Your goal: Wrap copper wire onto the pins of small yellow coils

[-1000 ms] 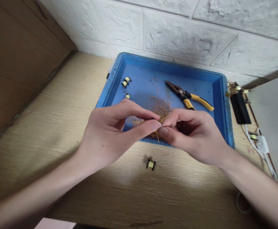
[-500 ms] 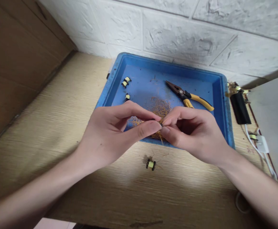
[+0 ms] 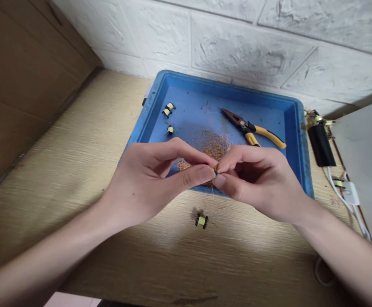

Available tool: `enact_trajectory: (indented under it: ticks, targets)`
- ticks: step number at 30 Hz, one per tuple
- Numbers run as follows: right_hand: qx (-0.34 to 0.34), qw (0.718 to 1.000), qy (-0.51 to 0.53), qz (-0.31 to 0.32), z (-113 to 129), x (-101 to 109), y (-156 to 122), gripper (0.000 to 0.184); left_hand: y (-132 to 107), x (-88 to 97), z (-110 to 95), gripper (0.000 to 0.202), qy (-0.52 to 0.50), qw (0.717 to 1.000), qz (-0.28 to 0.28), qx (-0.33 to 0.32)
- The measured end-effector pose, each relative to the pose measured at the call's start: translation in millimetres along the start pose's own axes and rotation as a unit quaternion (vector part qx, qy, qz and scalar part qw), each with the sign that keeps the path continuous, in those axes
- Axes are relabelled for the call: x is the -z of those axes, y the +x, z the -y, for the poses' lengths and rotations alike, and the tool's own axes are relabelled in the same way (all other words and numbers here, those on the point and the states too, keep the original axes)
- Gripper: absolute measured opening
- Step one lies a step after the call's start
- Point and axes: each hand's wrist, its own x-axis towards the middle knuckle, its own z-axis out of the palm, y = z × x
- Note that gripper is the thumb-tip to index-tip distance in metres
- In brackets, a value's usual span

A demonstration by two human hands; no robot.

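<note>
Between my fingertips sits a small wire-wound transformer bobbin (image 3: 215, 171), mostly hidden, with a dark edge and a thin copper wire hanging below it. My left hand (image 3: 154, 179) pinches it from the left with thumb and index finger. From the other side my right hand (image 3: 259, 181) closes its thumb and forefinger at the bobbin's edge, where the wire lies. Both hands are over the front rim of a blue tray (image 3: 301, 128). Behind the fingers lies a heap of copper wire scraps (image 3: 217, 145). Another bobbin (image 3: 201, 220), yellow-wrapped with black pins, rests on the table nearer to me.
Pliers (image 3: 252, 128) with yellow handles lie in the tray's right part. Several yellow-and-black bobbins (image 3: 170, 130) are at its left. A black cylinder (image 3: 321, 145) and white cable (image 3: 335, 187) stand right of the tray. A white brick wall (image 3: 237, 47) rises behind.
My fingers have shifted slightly and the bobbin has turned a little between them. The hanging wire end has swung left. Nothing else has visibly moved.
</note>
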Motion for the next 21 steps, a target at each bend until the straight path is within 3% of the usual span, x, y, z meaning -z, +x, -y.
enact_trajectory:
  ticks: [11,21]
  targets:
    - [-0.037,0.999,0.016,0.005,1.4,-2.0,-0.7,0.026,-1.3,1.7,-0.6,0.004,0.020,1.000,0.003,0.008]
    - [-0.017,1.000,0.000,0.000,-1.2,-1.9,-2.4,0.024,2.9,0.3,-2.7,0.002,0.043,0.999,-0.013,0.003]
